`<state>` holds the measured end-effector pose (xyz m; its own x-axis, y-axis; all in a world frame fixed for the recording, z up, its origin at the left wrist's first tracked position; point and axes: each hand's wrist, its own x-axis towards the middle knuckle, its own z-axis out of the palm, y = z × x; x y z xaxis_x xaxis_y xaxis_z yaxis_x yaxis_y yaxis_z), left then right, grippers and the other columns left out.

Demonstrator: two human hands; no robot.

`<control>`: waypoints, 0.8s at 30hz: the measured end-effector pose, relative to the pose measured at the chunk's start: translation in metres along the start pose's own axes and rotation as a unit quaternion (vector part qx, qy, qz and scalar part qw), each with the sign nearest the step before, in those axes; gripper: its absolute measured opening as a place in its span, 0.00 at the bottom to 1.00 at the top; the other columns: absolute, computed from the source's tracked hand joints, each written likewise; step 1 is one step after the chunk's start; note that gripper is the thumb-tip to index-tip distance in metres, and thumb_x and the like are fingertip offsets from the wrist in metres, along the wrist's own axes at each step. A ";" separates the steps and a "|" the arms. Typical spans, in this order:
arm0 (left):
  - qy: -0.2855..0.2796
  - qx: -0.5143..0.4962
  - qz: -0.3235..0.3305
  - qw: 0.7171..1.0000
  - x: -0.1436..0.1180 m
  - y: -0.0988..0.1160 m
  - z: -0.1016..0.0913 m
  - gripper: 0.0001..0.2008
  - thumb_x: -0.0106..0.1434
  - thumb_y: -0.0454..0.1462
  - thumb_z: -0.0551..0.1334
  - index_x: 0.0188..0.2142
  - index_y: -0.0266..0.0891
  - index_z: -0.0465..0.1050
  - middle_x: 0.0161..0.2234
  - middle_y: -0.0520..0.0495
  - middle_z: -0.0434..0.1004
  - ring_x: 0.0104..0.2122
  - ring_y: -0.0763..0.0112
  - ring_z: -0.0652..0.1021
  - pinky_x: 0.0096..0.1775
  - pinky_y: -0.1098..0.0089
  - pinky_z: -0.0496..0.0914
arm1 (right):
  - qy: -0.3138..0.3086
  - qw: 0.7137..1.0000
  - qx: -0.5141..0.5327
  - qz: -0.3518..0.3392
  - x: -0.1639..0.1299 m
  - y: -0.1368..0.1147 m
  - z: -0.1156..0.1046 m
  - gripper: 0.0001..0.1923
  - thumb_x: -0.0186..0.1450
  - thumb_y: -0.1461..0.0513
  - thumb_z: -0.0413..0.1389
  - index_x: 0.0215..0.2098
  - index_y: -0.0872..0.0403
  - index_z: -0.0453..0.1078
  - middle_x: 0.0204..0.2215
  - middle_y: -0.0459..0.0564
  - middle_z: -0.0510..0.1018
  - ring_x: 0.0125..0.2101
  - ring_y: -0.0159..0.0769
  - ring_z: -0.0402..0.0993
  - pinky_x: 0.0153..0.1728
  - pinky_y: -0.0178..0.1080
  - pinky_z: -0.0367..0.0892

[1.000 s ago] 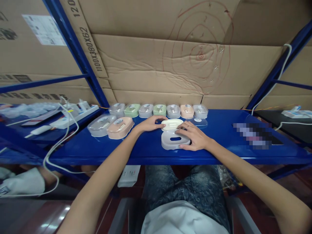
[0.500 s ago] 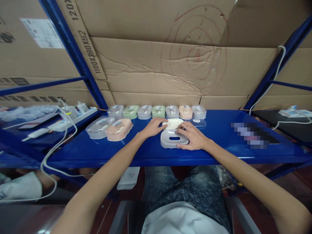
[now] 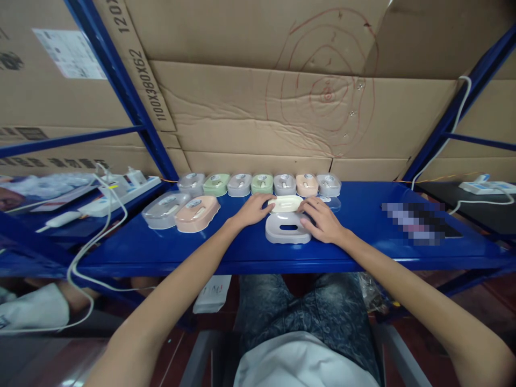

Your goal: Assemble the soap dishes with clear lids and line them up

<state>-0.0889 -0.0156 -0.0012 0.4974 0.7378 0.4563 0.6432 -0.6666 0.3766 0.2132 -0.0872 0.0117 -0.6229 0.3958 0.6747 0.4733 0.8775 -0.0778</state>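
Nearest me, my lap in patterned jeans sits under the front edge of the blue shelf (image 3: 363, 252). On it, between my two hands, lies the grey soap-dish base (image 3: 287, 229), its oval slot facing up; my right hand (image 3: 322, 220) rests against its right side with the fingers loosely curled, not clamped around it. Just beyond the base sits the cream inner tray (image 3: 285, 203). My left hand (image 3: 253, 209) touches the tray's left end with its fingertips, and my right fingertips reach its right end, so both hands pinch it lightly between them. Whether the tray is lifted or resting on the base's far rim I cannot tell. Behind my right hand a clear lid (image 3: 328, 202) is mostly hidden. To the left of my left hand lie a peach box (image 3: 197, 213) and a grey box (image 3: 165, 210). Farther back stands a row of closed boxes (image 3: 260, 184) against cardboard cartons (image 3: 258, 113).
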 end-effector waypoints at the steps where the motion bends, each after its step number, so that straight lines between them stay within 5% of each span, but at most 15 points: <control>1: -0.001 -0.004 -0.006 1.000 0.000 0.001 0.000 0.23 0.76 0.47 0.58 0.60 0.39 0.82 0.61 0.37 0.84 0.62 0.45 0.80 0.67 0.47 0.70 | 0.010 1.000 0.002 0.005 0.000 0.000 0.000 0.15 0.82 0.52 0.47 0.50 0.51 0.71 0.47 0.59 0.78 0.48 0.53 0.74 0.52 0.56 0.71; 11: 0.005 -0.011 -0.031 0.999 0.001 0.005 -0.002 0.25 0.78 0.40 0.51 0.65 0.37 0.78 0.64 0.37 0.82 0.65 0.51 0.80 0.68 0.53 0.71 | 0.020 1.000 0.001 0.006 0.000 -0.001 0.000 0.17 0.84 0.55 0.44 0.47 0.50 0.73 0.44 0.57 0.79 0.46 0.51 0.74 0.50 0.54 0.71; 24: -0.012 -0.063 -0.044 0.997 0.001 0.007 -0.009 0.26 0.73 0.49 0.61 0.64 0.39 0.77 0.66 0.38 0.80 0.65 0.47 0.79 0.69 0.49 0.69 | -0.002 1.000 0.003 0.017 0.000 -0.001 0.000 0.20 0.84 0.55 0.42 0.46 0.51 0.73 0.43 0.58 0.80 0.45 0.51 0.75 0.51 0.55 0.73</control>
<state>-0.0893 -0.0204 0.0094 0.4571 0.7951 0.3985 0.6075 -0.6064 0.5130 0.2126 -0.0883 0.0124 -0.6099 0.4260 0.6683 0.4902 0.8654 -0.1042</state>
